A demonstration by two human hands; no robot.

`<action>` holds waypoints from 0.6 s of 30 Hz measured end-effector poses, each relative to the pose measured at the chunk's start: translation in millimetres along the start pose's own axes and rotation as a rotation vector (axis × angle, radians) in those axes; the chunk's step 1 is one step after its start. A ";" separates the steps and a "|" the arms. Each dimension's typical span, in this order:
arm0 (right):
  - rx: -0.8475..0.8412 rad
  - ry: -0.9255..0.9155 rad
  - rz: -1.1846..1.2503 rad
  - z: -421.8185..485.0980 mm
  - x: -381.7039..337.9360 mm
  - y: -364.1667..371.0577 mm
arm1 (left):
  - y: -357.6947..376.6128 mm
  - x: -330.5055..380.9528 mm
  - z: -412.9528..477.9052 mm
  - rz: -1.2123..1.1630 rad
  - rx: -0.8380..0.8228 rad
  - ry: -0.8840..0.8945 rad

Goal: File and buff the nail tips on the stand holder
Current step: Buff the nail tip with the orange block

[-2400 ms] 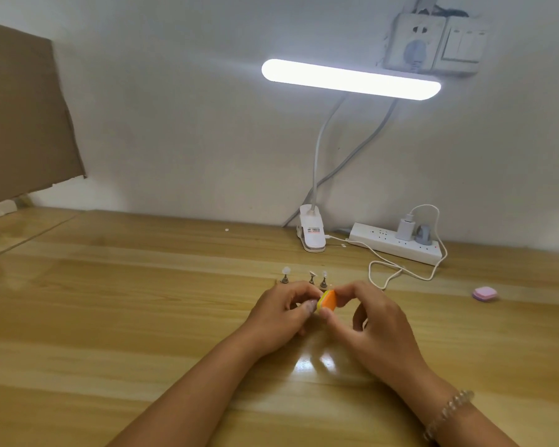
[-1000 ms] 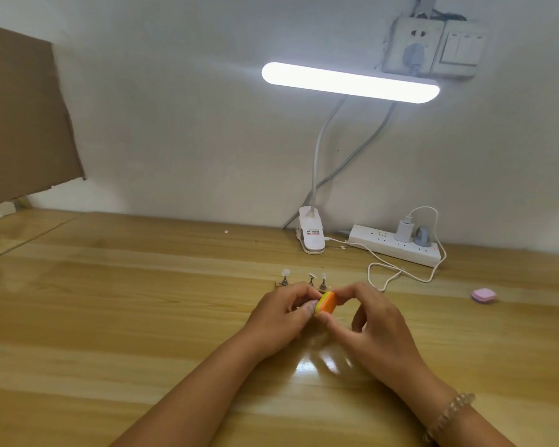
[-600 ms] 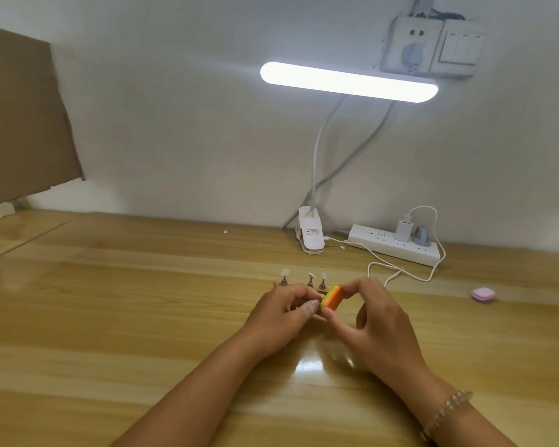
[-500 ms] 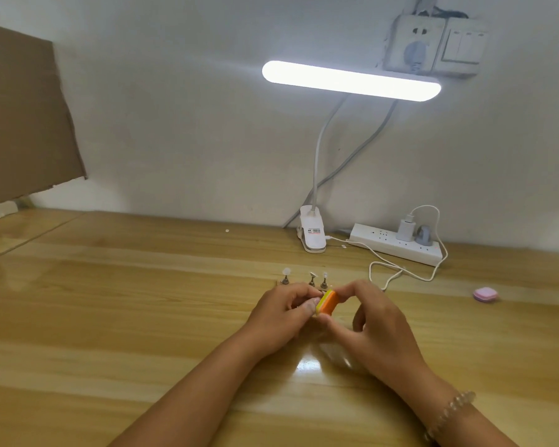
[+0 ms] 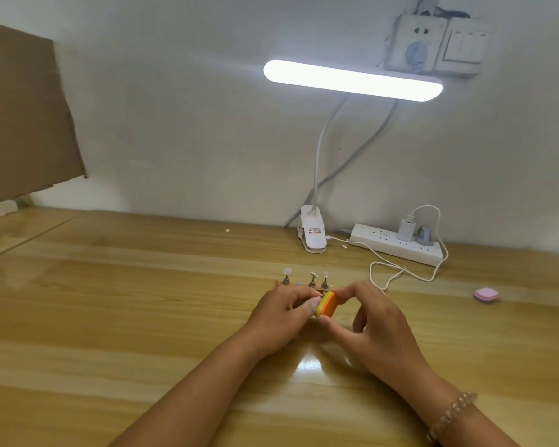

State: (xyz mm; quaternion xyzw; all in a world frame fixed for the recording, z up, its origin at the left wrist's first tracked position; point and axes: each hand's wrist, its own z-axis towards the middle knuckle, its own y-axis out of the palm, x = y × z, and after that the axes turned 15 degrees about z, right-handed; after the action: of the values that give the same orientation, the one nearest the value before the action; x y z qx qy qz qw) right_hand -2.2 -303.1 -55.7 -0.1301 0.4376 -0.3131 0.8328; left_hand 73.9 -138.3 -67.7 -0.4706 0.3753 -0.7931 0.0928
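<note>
While the lamp (image 5: pixel 352 79) lights the wooden desk (image 5: pixel 142 301), right fingers (image 5: pixel 352 288) pinch the buffer block (image 5: pixel 328 305); left fingers' (image 5: pixel 300 300) hold unclear.

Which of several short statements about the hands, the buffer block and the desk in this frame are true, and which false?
1. The right hand pinches the orange and yellow buffer block. True.
2. The left hand lies flat with straight fingers. False: its fingers are curled beside the block; what they hold is hidden.
3. The white bar lamp is lit. True.
4. The small pink square object lies left of both hands. False: it lies on the wooden desk, far to their right.
5. Three small metal stands with nail tips stand just behind the hands. True.
</note>
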 end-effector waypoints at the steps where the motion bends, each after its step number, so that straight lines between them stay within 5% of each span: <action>1: 0.036 0.021 0.027 2.1 1.8 -1.4 | 0.0 1.0 -0.3 -0.009 -0.008 -0.002; 3: 0.106 0.055 0.050 5.2 4.6 -4.6 | 0.2 2.0 -0.9 -0.022 -0.025 0.001; 7: -0.038 -0.005 0.043 -1.1 0.3 -1.1 | -0.5 0.3 -0.2 -0.006 0.000 0.001; 11: 0.076 0.055 0.058 4.6 3.6 -3.9 | 0.4 1.6 -0.1 -0.024 -0.020 -0.006; 15: -0.034 0.031 0.080 0.9 -0.2 -0.8 | 0.1 -0.7 0.4 -0.007 -0.005 -0.007; 18: 0.065 0.097 0.100 6.1 4.4 -4.5 | 1.5 1.0 0.6 -0.013 -0.022 0.005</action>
State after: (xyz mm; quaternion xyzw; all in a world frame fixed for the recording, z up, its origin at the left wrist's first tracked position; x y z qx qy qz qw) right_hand 2.8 -309.7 -52.8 -0.0656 0.4729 -0.2913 0.8290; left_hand 73.5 -140.2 -67.8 -0.4722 0.3811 -0.7906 0.0817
